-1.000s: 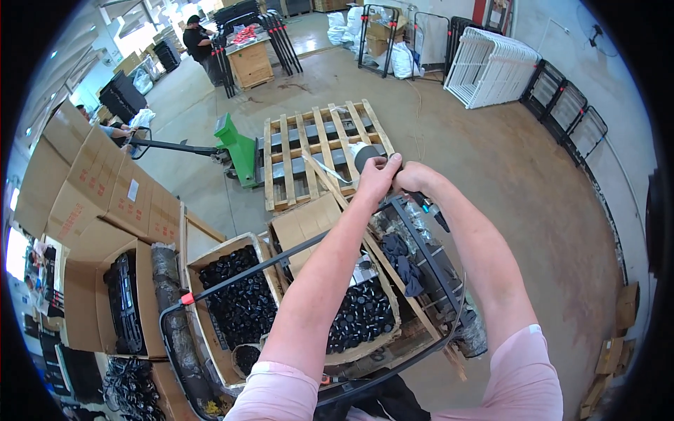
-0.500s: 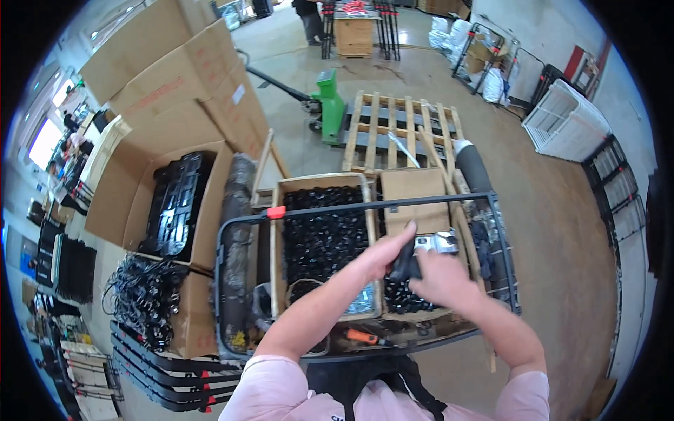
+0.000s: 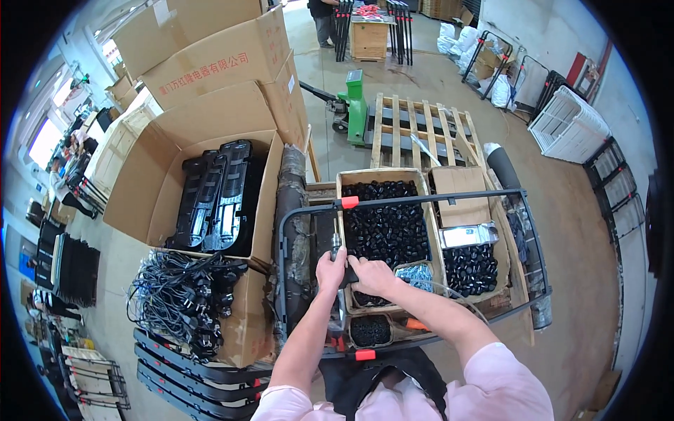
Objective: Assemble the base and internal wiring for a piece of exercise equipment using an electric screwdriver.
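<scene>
My left hand [image 3: 328, 271] and my right hand [image 3: 373, 276] are pressed together over the left edge of a carton of small black parts [image 3: 385, 223]. Between them they grip a small black tool [image 3: 349, 272], and its metal tip [image 3: 335, 244] sticks up past my left thumb. Around the cartons runs a black tube frame [image 3: 449, 196] with red clips [image 3: 349, 202]. A clear bag of bluish pieces [image 3: 415, 272] lies just right of my right hand. What the tool touches is hidden by my fingers.
A second carton of black parts [image 3: 472, 264] and a silver bag [image 3: 467, 234] sit to the right. On the left are an open carton with black panels [image 3: 219, 195], tangled black cords [image 3: 181, 293] and flat black racks [image 3: 175, 365]. A wooden pallet [image 3: 421, 125] and green pallet jack [image 3: 355, 104] lie ahead.
My arms, stretched far out over the pallet a second ago, have drawn back to the near left of the parts carton. My view has swung left, and both hands now close on the tool.
</scene>
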Demonstrator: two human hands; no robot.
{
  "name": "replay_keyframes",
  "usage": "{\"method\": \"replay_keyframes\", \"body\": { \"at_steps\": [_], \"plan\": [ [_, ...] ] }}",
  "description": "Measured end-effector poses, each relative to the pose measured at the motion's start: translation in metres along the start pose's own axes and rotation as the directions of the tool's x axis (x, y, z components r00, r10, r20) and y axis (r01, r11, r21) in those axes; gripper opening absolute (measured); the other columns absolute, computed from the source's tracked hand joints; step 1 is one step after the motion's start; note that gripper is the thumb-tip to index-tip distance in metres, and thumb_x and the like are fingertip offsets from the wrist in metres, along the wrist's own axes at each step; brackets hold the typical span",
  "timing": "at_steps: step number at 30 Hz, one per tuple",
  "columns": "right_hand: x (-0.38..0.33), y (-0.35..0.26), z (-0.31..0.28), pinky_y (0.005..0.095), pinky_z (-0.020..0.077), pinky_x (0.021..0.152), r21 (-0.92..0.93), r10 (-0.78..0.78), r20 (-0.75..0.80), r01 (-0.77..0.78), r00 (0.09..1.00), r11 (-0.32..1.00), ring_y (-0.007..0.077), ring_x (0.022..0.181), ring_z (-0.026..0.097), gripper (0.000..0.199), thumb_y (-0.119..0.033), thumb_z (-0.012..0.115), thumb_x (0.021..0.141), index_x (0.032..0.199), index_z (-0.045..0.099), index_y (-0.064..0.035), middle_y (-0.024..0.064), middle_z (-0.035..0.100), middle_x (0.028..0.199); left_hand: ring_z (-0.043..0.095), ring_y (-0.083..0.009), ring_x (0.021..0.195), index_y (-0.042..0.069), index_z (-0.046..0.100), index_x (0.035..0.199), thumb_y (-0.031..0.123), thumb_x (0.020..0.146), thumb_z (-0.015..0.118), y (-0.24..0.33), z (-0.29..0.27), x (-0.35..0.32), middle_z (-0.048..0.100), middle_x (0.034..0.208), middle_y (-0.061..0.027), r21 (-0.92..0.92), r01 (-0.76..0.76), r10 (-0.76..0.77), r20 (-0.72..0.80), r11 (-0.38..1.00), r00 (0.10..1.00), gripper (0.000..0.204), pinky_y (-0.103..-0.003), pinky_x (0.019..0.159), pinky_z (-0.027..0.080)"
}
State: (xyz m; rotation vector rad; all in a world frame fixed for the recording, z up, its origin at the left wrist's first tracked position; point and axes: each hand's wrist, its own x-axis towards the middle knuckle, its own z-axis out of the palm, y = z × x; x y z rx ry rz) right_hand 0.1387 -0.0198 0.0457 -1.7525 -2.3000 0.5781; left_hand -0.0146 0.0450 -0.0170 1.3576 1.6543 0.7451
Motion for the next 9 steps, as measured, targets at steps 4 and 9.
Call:
{"method": "replay_keyframes", "body": {
  "at_steps": [4, 9],
  "plan": [
    [0.014, 0.015, 0.005, 0.0515, 0.0618, 0.082, -0.015, 0.058, 0.009, -0.058, 0.998, 0.998, 0.0436, 0.095, 0.074, 0.064, -0.030, 0.086, 0.078, 0.124, 0.053, 0.0001, 0.0251, 0.072, 0.103, 0.070, -0.0296, 0.078, 0.001, 0.072, 0.088, 0.055, 0.097, 0.069, 0.011, 0.011, 0.016, 0.072, 0.081, -0.0170, 0.037, -0.014, 0.014, 0.018, 0.999, 1.000, 0.054, -0.045, 0.076, 0.053],
    [0.031, 0.021, 0.008, 0.0524, 0.0616, 0.082, -0.031, 0.062, 0.004, -0.062, 0.998, 0.998, 0.0439, 0.093, 0.074, 0.068, -0.031, 0.085, 0.077, 0.127, 0.052, -0.0006, 0.0249, 0.073, 0.103, 0.073, -0.0404, 0.089, 0.002, 0.076, 0.091, 0.061, 0.095, 0.068, 0.000, 0.015, 0.038, 0.076, 0.089, -0.0213, 0.078, -0.023, 0.023, 0.011, 0.997, 1.000, 0.059, -0.050, 0.082, 0.055]
  ]
}}
